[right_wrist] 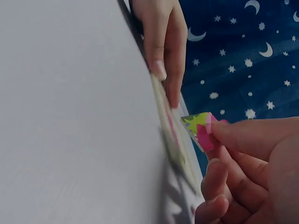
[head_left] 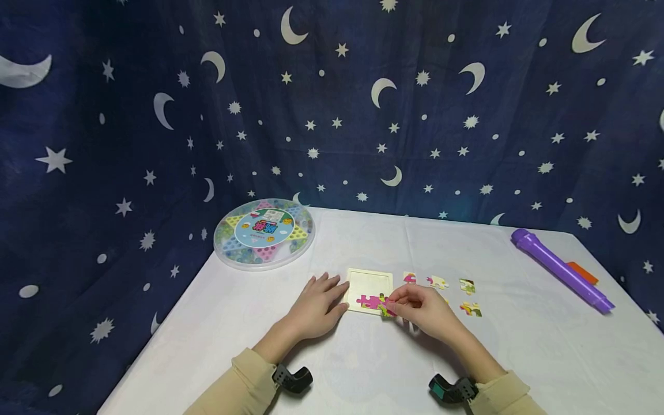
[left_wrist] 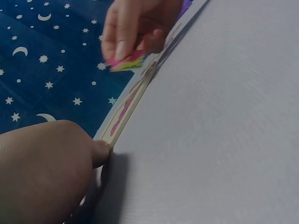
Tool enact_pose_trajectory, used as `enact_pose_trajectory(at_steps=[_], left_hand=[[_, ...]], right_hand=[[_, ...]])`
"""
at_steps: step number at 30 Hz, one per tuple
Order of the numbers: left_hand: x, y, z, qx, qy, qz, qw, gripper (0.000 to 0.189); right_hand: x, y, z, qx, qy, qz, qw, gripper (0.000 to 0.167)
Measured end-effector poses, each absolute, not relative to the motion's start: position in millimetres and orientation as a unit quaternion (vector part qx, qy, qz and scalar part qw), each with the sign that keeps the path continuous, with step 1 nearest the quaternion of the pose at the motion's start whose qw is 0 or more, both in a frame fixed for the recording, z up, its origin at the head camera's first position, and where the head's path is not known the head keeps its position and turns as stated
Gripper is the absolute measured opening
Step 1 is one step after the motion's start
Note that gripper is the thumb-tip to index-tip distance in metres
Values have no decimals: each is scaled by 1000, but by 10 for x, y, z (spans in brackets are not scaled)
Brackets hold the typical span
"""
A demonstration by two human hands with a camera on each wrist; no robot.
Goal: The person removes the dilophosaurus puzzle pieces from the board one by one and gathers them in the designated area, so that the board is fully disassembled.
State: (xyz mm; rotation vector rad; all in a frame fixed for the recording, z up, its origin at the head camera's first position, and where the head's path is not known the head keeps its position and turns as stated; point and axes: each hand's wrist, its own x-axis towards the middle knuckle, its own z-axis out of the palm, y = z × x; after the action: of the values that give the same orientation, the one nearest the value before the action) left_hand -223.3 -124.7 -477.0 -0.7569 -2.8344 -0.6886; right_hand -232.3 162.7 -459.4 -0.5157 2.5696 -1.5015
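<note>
A small cream puzzle tray lies on the white table between the hands. Pink puzzle pieces sit along its near side. My left hand, fingers spread and fairly straight, touches the tray's left edge; the left wrist view shows the thumb against that edge. Between thumb and fingertips, my right hand pinches a pink and yellow-green puzzle piece over the tray's near right corner. That piece is tilted and held above the tray in the right wrist view.
Several loose puzzle pieces lie right of the tray, some partly hidden by the right hand. A round, clear-lidded game box stands at back left. A purple tube and an orange object lie at right. A starry curtain hangs behind.
</note>
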Motion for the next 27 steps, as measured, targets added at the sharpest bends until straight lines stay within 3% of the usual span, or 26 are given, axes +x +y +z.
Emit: enact_pose_trajectory(at_steps=[17, 27], left_hand=[[-2233, -1250, -4775, -242, -940, -230, 72, 51], [-2241, -1262, -4774, -243, -940, -228, 68, 52]], right_hand=[[-2264, 2056, -4589, -147, 882, -438, 95, 25], [-2260, 2145, -4591, -129, 907, -394, 70, 21]])
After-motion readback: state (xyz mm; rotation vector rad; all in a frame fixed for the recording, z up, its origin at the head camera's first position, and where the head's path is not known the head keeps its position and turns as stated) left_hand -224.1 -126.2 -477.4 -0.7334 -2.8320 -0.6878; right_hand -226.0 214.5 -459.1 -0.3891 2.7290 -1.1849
